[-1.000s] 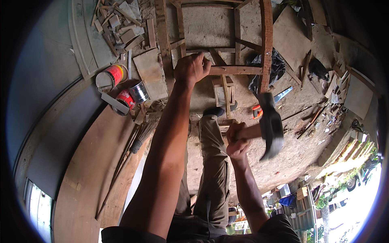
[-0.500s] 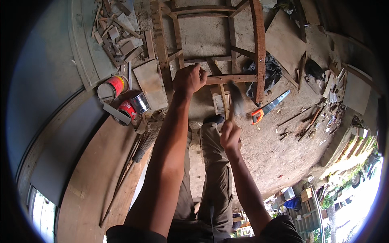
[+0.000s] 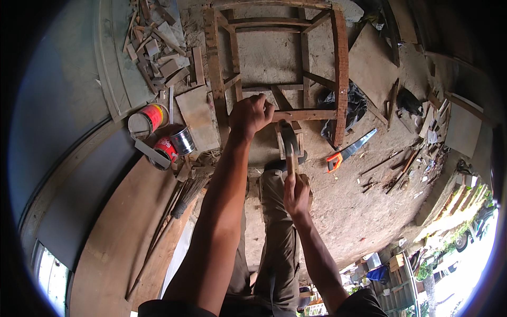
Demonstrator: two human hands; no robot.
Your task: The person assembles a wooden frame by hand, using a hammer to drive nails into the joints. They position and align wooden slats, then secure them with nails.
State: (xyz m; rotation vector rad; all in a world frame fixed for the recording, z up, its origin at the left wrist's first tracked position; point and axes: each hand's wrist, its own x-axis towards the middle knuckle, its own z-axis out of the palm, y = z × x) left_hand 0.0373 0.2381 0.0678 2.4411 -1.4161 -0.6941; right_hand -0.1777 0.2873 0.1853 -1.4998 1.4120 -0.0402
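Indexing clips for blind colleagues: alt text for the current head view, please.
The right hand holds a wooden-handled hammer with its head close to the crossbar of a wooden frame, the left hand closed over the crossbar's left part. An orange-handled handsaw lies to the right, wood offcuts and cans to the left.

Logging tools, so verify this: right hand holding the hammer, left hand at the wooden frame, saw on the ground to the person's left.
Wrong side: the head view shows the saw on the ground to the person's right. The right hand holds the hammer; the left hand is at the wooden frame.
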